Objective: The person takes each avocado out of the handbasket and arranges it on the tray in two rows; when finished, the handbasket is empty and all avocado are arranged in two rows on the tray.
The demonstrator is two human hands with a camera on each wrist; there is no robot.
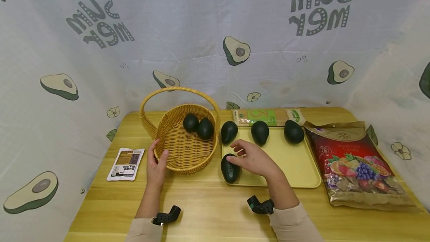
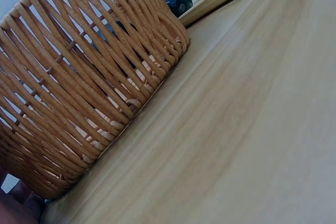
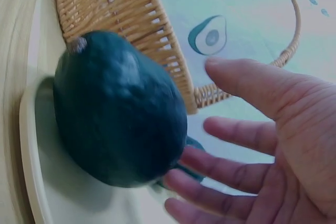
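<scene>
My right hand (image 1: 254, 158) is over the left edge of the yellow tray (image 1: 285, 171), right beside a dark avocado (image 1: 230, 169). In the right wrist view its fingers (image 3: 223, 174) are spread and loosely extended, the tips close to that avocado (image 3: 118, 111), with the thumb held apart. My left hand (image 1: 156, 167) rests at the left front side of a woven basket (image 1: 184, 169), its thumb by the rim. The left wrist view shows only a little of that hand (image 2: 18, 205) beside the basket's wall. Two avocados (image 1: 205, 129) lie inside the basket.
Three more avocados (image 1: 260, 133) sit along the tray's back edge. A pack of noodles (image 1: 268, 117) lies behind the tray, a large candy bag (image 1: 356, 163) to its right. A white and brown packet (image 1: 125, 164) lies left of the basket, whose tall handle (image 1: 179, 89) arches upward.
</scene>
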